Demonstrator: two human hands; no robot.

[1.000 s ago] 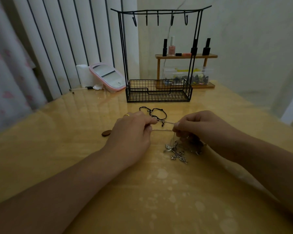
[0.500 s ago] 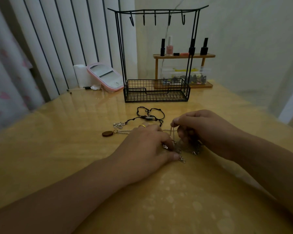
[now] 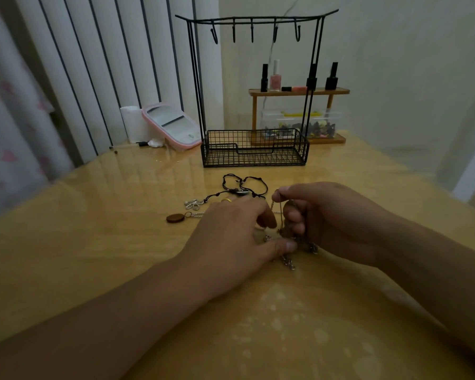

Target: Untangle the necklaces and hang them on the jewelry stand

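While right thumb and forefinger pinch a silver chain up off the table, other fingers curled, right hand sits over the tangle. Left hand lies flat, fingers fairly straight, thumb tip pressing the tangle. Black cord necklace and brown pendant lie just behind. Stand farther back, hooks bare.

Table: glossy yellow wood-look top. Jewelry stand: matt black metal wire. Chains: shiny silvery metal. Cord necklace: matt black. Pendant: brown wood. Shelf: wood.
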